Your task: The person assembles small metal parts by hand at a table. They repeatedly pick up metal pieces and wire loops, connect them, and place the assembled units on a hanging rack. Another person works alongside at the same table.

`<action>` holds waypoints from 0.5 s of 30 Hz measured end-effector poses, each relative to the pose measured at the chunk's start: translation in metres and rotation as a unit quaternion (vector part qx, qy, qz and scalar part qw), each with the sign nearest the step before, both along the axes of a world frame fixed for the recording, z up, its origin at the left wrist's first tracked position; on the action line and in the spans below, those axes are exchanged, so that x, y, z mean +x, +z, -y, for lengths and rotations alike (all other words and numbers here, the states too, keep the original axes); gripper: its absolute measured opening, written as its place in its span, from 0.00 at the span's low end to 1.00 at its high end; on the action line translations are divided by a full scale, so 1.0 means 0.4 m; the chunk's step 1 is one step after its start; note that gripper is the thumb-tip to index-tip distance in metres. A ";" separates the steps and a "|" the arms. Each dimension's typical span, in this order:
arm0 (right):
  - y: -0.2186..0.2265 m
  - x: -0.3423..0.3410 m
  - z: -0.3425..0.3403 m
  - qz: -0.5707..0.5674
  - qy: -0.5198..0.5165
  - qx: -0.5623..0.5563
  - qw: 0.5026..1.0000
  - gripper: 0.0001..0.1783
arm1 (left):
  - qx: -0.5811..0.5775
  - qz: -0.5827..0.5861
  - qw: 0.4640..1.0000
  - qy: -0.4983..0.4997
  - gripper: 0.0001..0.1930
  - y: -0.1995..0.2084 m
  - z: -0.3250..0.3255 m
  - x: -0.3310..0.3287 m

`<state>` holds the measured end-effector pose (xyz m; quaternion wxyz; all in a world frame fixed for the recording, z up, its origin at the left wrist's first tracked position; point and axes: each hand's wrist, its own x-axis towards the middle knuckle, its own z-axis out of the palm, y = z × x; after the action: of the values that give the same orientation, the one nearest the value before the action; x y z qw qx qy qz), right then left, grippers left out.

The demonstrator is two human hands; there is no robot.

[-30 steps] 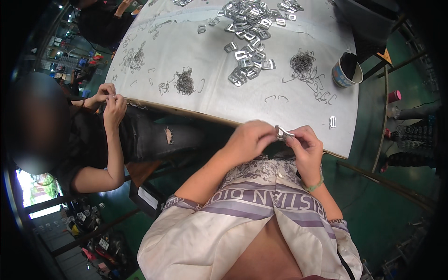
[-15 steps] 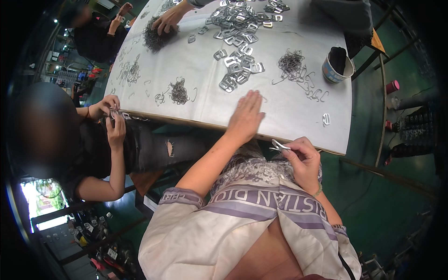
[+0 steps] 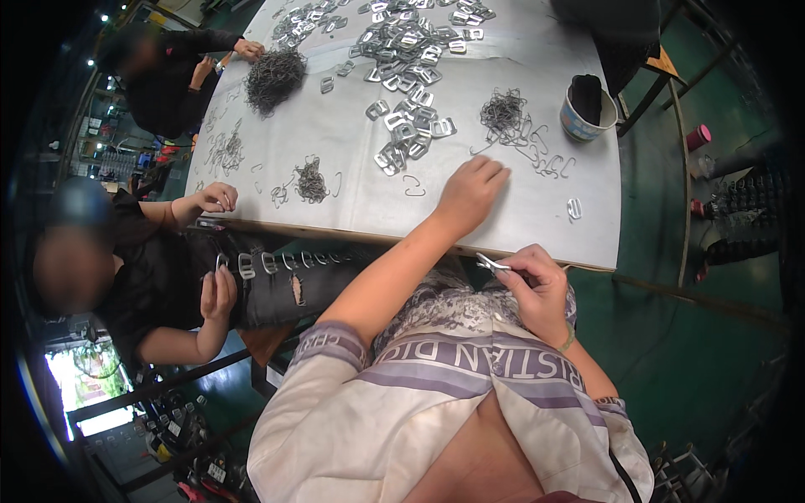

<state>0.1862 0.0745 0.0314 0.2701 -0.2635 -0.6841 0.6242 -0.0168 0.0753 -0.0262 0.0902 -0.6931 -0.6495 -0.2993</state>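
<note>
My right hand, at the table's near edge, pinches a flat silver metal buckle between thumb and fingers; the fingers partly cover it. Over the white tabletop, my left hand is closed, its fingers bent down just short of a loose heap of thin wire hooks. Whatever its fingertips may hold is hidden. A bent C-shaped wire lies to the left of that hand. Beyond it are piled silver buckles, and a single buckle lies to the right.
A pale bucket with dark cloth stands at the right. Further wire heaps and a big wire clump lie left. A co-worker's hand holds a buckle beside a row of buckles; another person's hand is by the clump.
My left hand has gone from flat to bent fingers and moved right toward the wire heap, uncovering a bent wire. A hand has left the big clump. The left co-worker's hands have parted.
</note>
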 end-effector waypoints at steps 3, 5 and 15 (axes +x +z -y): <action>-0.003 0.005 0.001 -0.014 -0.010 -0.011 1.000 0.05 | -0.038 -0.053 0.998 -0.019 0.12 -0.005 -0.108 0.008; 0.002 0.011 -0.002 -0.012 -0.009 -0.002 1.000 0.05 | -0.107 -0.133 0.985 0.007 0.11 -0.002 -0.145 0.013; -0.002 0.006 -0.023 -0.053 -0.010 -0.092 0.994 0.05 | -0.151 -0.217 0.964 0.011 0.05 0.017 -0.137 0.002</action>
<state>0.1888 0.0837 0.0306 0.2865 -0.2609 -0.6056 0.6951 -0.0159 0.1300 -0.0195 0.1265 -0.7397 -0.6597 -0.0395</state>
